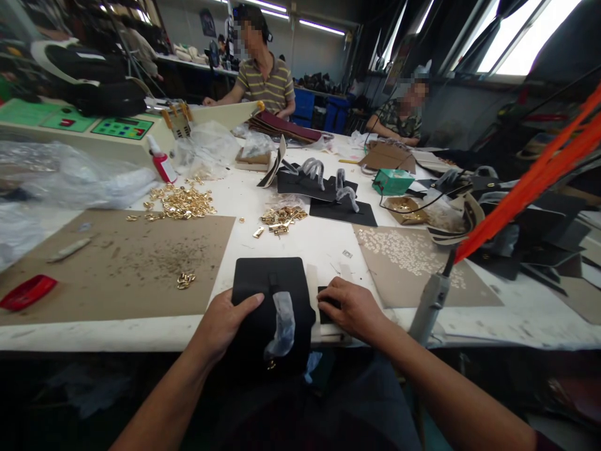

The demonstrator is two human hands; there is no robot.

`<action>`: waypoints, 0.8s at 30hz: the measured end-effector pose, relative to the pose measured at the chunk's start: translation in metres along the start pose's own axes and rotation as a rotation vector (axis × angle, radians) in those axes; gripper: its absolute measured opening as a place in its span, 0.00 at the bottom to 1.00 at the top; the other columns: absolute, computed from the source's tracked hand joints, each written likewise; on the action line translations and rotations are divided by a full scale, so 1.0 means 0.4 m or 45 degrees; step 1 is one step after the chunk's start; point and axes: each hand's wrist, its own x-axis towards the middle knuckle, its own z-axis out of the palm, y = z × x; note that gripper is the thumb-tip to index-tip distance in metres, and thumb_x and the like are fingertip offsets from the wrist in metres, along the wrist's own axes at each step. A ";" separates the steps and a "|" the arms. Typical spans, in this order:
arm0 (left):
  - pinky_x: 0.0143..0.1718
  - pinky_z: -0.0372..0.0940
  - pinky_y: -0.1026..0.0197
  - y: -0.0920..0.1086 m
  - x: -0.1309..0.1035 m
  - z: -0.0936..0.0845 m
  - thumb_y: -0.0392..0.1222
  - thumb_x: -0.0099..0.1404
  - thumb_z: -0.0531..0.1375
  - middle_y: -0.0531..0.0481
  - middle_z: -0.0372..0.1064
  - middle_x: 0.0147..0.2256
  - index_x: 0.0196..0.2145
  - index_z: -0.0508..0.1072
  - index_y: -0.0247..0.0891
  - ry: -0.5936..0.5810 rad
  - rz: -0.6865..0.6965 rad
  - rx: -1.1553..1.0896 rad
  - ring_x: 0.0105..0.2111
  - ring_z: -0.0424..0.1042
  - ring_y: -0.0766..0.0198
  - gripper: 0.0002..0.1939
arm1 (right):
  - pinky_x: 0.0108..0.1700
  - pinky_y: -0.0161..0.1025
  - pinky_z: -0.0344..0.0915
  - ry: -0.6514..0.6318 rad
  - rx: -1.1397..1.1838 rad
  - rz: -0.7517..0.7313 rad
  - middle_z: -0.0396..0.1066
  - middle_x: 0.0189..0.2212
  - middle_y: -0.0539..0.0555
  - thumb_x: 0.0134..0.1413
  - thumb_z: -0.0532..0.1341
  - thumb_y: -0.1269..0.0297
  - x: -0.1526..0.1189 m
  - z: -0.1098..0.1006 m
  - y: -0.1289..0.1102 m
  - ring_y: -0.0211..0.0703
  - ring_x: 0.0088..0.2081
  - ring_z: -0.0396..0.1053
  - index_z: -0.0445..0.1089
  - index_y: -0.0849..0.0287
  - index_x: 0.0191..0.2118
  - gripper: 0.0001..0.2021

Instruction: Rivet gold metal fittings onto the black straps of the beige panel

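My left hand (230, 319) grips the left edge of a black leather-like bag panel (248, 282), thumb on top and fingers underneath. The panel overhangs the table's front edge and carries a handle wrapped in clear plastic (283, 326), with a bit of gold metal near its lower end. To the right of the panel, my right hand (350, 307) has its fingers curled down onto a small flat black piece (323, 305) on the table; the hand covers much of it. Pale strips (312, 282) lie between the panel and this piece.
Gold fittings (183, 202) and gold plates (283, 217) lie in heaps beyond my hands. Black panels with wrapped handles (328, 188) lie farther back. An electric screwdriver (429, 304) hangs at the right by an orange cord (530, 181). Two people (265, 78) sit across the table.
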 end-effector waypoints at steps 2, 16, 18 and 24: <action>0.42 0.76 0.53 0.002 0.000 0.002 0.56 0.57 0.72 0.41 0.81 0.45 0.46 0.78 0.35 -0.003 0.001 -0.012 0.41 0.81 0.48 0.26 | 0.46 0.35 0.63 0.011 0.103 0.005 0.73 0.41 0.49 0.62 0.65 0.63 -0.002 0.002 0.010 0.39 0.43 0.72 0.78 0.48 0.47 0.09; 0.37 0.76 0.55 0.007 0.001 0.007 0.57 0.54 0.73 0.41 0.82 0.43 0.45 0.79 0.35 0.024 -0.051 -0.015 0.37 0.81 0.48 0.27 | 0.45 0.35 0.63 0.027 0.083 -0.085 0.73 0.40 0.52 0.67 0.60 0.63 -0.005 -0.001 0.022 0.40 0.42 0.71 0.79 0.51 0.45 0.09; 0.37 0.76 0.56 0.008 0.001 0.008 0.57 0.54 0.73 0.42 0.82 0.41 0.44 0.79 0.35 0.033 -0.047 -0.001 0.37 0.81 0.49 0.27 | 0.43 0.35 0.61 -0.040 -0.078 -0.096 0.74 0.39 0.52 0.68 0.59 0.61 0.001 -0.014 0.011 0.40 0.41 0.72 0.79 0.50 0.45 0.10; 0.39 0.76 0.55 0.003 0.005 0.006 0.57 0.55 0.72 0.42 0.82 0.42 0.44 0.79 0.36 0.035 -0.040 0.038 0.38 0.81 0.48 0.26 | 0.36 0.39 0.55 -0.209 -0.362 -0.084 0.75 0.38 0.53 0.66 0.60 0.63 0.033 -0.049 -0.023 0.43 0.38 0.72 0.79 0.52 0.42 0.09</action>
